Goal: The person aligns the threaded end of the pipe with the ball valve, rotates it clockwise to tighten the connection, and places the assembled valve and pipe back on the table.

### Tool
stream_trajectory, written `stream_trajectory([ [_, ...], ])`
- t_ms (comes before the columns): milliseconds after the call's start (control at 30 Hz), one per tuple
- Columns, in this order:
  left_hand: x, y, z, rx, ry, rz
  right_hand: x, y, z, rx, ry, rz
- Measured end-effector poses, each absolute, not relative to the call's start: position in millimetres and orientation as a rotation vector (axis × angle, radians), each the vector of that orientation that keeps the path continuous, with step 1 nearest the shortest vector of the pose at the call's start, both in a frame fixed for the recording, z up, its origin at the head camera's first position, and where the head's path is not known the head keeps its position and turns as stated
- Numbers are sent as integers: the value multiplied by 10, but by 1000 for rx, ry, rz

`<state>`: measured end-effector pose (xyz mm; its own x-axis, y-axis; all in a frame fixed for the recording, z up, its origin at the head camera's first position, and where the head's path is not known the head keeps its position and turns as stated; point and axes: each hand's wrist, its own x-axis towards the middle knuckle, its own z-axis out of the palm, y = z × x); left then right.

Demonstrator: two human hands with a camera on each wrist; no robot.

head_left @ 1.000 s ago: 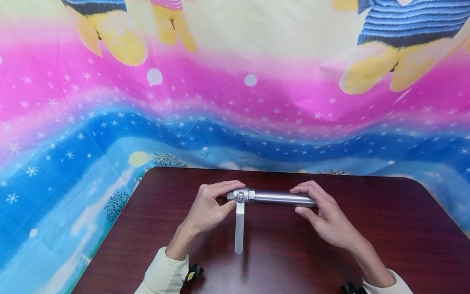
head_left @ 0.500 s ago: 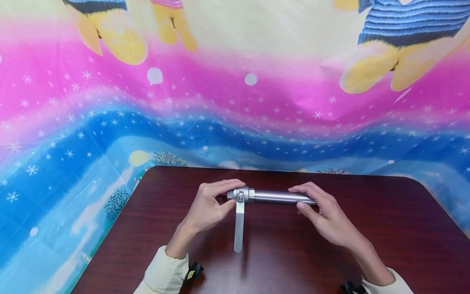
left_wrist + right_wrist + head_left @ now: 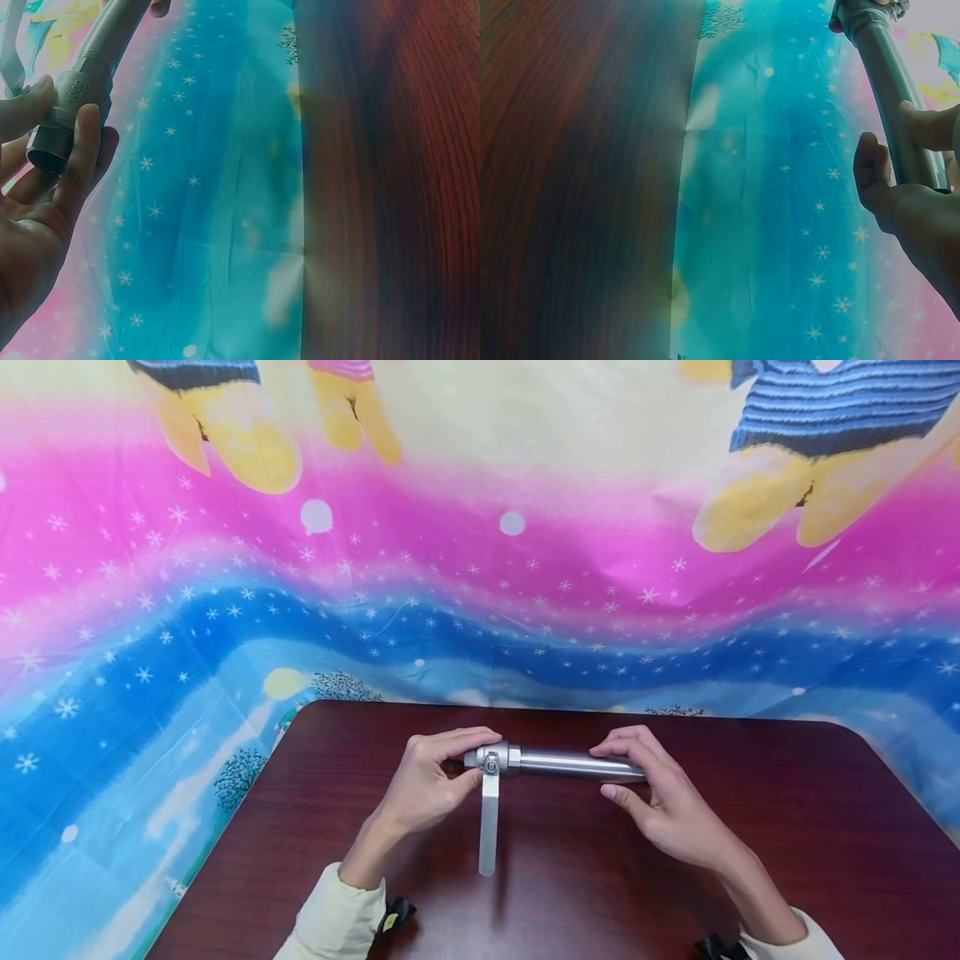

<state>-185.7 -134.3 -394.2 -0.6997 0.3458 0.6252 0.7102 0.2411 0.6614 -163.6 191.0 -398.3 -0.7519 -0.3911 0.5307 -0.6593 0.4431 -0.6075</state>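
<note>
My left hand [image 3: 423, 781] pinches a steel ball valve [image 3: 492, 758] between thumb and fingers. The valve's flat lever [image 3: 488, 835] points down towards me, square to the pipe. Screwed or fitted to its right side is a smooth steel pipe [image 3: 562, 763], held level above the table. Around the pipe's far right end curl the fingers of my right hand [image 3: 678, 810], with the thumb at its lower edge. In the left wrist view the open hexagonal end of the valve [image 3: 49, 150] shows. The pipe's right end is partly hidden by my right hand.
Beneath the hands lies a dark red-brown wooden table [image 3: 555, 902] with rounded far corners. A printed cloth [image 3: 450, 568] with snowflakes hangs behind it and down its left side. Dark straps [image 3: 397, 912] sit by both pale sleeves [image 3: 333, 914].
My right thumb moved up onto the pipe, then back down to its lower edge, and the right fingers shifted slightly over the top. My left hand and the valve look still.
</note>
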Motion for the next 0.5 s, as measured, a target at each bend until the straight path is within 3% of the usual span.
stream_trajectory([
  [500, -1860, -1345, -3945, -970, -2170, -1448, -1652, 1911, -3970, 932, -2365, 1161],
])
